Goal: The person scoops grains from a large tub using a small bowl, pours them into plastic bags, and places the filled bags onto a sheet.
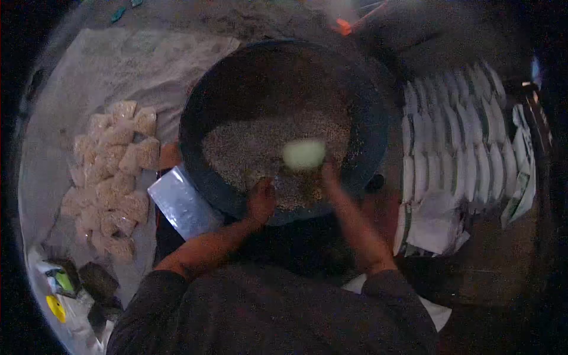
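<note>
A large dark blue basin [373,139] holds a heap of small pale grains [242,145]. Over its near part, my right hand [331,174] grips a pale green, rounded scoop or cup, [304,154] blurred by motion, above the grains. To its left, my left hand [262,198] is closed at the basin's near inner side; a clear bag seems to be between its fingers, but the dim light hides the details. A stack of flat, clear plastic bags [182,201] lies against the basin's left near side.
Many filled, clear bags of grain [112,157] lie piled on a pale cloth [89,71] at the left. Rows of white packets [458,130] stand at the right. A yellow round object [55,308] and dark items are at the lower left.
</note>
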Available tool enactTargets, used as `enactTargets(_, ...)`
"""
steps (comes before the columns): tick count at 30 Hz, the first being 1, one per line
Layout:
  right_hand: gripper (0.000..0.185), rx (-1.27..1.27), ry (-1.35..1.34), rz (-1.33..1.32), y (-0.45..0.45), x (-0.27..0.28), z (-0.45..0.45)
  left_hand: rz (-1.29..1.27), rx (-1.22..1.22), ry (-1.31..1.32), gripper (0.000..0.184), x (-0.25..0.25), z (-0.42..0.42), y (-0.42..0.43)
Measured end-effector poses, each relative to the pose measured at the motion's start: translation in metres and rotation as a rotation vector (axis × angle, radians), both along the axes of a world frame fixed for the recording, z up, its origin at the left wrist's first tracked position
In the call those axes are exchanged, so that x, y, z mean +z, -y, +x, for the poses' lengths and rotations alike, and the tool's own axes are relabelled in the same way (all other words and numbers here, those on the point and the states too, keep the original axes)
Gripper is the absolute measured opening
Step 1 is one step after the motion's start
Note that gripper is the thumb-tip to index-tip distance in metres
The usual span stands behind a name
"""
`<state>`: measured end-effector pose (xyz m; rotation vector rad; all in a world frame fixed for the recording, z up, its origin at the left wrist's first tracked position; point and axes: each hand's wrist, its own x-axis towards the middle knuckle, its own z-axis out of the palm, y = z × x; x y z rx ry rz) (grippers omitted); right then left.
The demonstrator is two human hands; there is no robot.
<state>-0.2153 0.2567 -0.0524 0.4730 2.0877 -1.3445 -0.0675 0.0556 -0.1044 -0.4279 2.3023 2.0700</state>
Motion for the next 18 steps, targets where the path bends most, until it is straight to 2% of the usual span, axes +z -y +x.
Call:
enactTargets(1,0.055,0.011,-0.127,0.182,0.024,0.014,0.020,-0.095,0.027,-0.016,0.029,-0.003,-0.002,-0.005)
enactTargets(3,0.050,0.194,-0.181,0.251,0.022,-0.022,0.046,-0.272,0.066,0.041,0.030,-0.026,-0.004,-0.013)
enactTargets(5,0.044,0.386,-0.241,0.312,0.024,-0.057,0.066,-0.247,0.053,-0.039,0.032,-0.030,-0.001,0.000)
enactTargets(7,0.039,0.404,-0.348,0.199,0.038,-0.059,0.056,-0.357,-0.059,-0.031,0.033,-0.007,-0.012,0.034)
enactTargets(9,0.035,0.270,-0.439,-0.006,0.044,-0.014,0.052,-0.593,-0.311,0.096,0.032,0.058,-0.014,0.076)
enactTargets(10,0.034,0.229,-0.471,-0.067,0.051,0.019,0.056,-0.238,-0.261,0.142,0.034,0.054,-0.013,0.094)
enactTargets(11,0.034,0.250,-0.500,-0.040,0.060,0.082,0.057,0.117,-0.208,0.184,0.037,0.040,-0.014,0.114)
enactTargets(12,0.034,0.301,-0.582,-0.027,0.059,0.097,0.050,0.471,-0.148,0.215,0.040,0.028,-0.025,0.123)
enactTargets(13,0.034,0.349,-0.666,-0.012,0.058,0.111,0.042,-0.178,-0.233,0.077,0.045,0.012,-0.031,0.116)
enactTargets(14,0.034,0.421,-0.791,-0.006,0.058,0.094,0.034,-0.825,-0.299,-0.078,0.049,-0.014,-0.025,0.111)
enactTargets(15,0.034,0.502,-0.905,0.006,0.060,0.072,0.030,-1.112,-0.398,-0.167,0.055,-0.054,-0.022,0.102)
enactTargets(16,0.036,0.573,-0.575,0.135,0.062,0.043,0.032,-1.404,-0.460,-0.281,0.060,-0.095,-0.019,0.093)
enactTargets(17,0.037,0.538,-0.381,0.136,0.061,0.002,0.034,-1.344,-0.575,-0.323,0.066,-0.149,-0.029,0.080)
enactTargets(18,0.039,0.499,-0.192,0.152,0.059,-0.038,0.036,-1.279,-0.613,-0.324,0.066,-0.158,-0.044,0.079)
